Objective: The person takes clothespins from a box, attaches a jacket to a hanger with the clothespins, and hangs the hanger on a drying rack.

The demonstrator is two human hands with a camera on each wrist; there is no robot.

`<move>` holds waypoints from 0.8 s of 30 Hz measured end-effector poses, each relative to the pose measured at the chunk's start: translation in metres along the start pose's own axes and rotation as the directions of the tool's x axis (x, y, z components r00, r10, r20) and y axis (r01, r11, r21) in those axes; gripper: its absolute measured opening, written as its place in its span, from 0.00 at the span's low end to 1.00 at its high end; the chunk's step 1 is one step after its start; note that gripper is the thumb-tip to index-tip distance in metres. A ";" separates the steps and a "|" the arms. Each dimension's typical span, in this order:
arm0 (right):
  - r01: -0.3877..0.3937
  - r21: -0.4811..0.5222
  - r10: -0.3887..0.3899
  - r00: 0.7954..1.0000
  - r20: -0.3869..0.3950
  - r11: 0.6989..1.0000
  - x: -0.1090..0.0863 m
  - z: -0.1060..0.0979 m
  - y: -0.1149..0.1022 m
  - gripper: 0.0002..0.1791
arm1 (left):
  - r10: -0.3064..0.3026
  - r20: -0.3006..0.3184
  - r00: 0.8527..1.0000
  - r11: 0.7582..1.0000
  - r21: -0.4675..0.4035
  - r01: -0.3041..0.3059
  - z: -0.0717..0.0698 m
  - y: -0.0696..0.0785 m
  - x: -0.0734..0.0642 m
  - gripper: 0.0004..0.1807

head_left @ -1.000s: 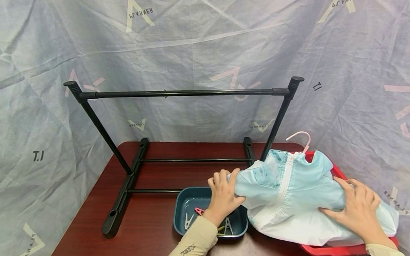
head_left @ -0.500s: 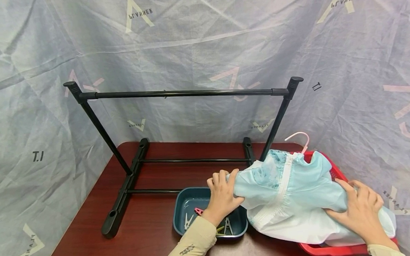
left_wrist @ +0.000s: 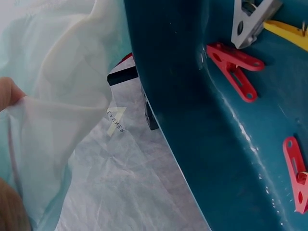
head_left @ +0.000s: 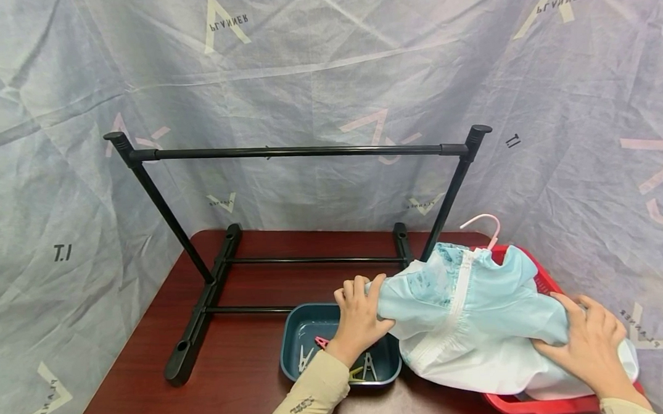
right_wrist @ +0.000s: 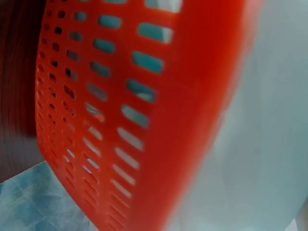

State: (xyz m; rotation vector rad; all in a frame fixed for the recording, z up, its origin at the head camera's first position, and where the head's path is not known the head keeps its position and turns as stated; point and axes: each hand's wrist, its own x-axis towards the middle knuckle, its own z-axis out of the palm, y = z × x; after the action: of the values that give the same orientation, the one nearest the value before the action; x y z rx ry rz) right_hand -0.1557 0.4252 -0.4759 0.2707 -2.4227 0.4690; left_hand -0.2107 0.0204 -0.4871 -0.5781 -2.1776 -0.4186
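Fingers of our left hand (head_left: 360, 320): bent, with the thumb and fingers pinching the sleeve end of the dress.
Fingers of our right hand (head_left: 590, 344): curled over the skirt part, thumb on the near side, gripping a soft fold of cloth between them.
Dress (head_left: 492, 323): light blue on top and white lower down, with a pale band along its middle; it lies tilted across the basket, and its left part hangs out past the edge, next to the box.
Pink hanger (head_left: 496, 227): its hook sticks up out of the neck of the dress.
Red basket (head_left: 540, 406): under the dress, at our right; its side has rows of little holes, and we can see bits of greenish cloth through them.
Blue box (head_left: 314, 313): just left of the dress, with our left arm reaching over it.
Clothespins: red (left_wrist: 230, 57), grey (left_wrist: 250, 24) and yellow (left_wrist: 288, 34) ones lie inside the box.
Black clothes rack (head_left: 307, 150): standing behind the box, with one long bar up high and two thin bars down low.
Surface (head_left: 239, 390): dark red-brown and shiny, under the rack and box.
Grey cloth (head_left: 303, 66): wrinkly, hanging behind everything, with the word PLANNER upside down on it.
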 end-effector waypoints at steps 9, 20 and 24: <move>-0.022 0.006 0.021 0.999 0.025 1.000 -0.003 -0.002 0.003 0.58 | -0.001 0.016 1.000 1.000 -0.017 0.001 -0.001 0.000 0.000 0.47; -0.064 0.023 0.062 0.996 0.069 0.998 -0.004 -0.004 0.004 0.47 | -0.011 0.025 1.000 1.000 -0.027 0.012 -0.001 0.000 0.000 0.45; -0.080 0.006 0.079 0.995 0.068 0.997 -0.006 -0.004 0.004 0.48 | -0.019 0.036 0.999 0.999 -0.028 0.020 -0.001 0.001 -0.001 0.45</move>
State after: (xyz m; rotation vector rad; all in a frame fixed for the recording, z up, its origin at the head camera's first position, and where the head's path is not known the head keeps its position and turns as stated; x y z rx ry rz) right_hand -0.1500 0.4304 -0.4780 0.1970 -2.5052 0.5137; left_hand -0.2093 0.0203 -0.4871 -0.5845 -2.2158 -0.4530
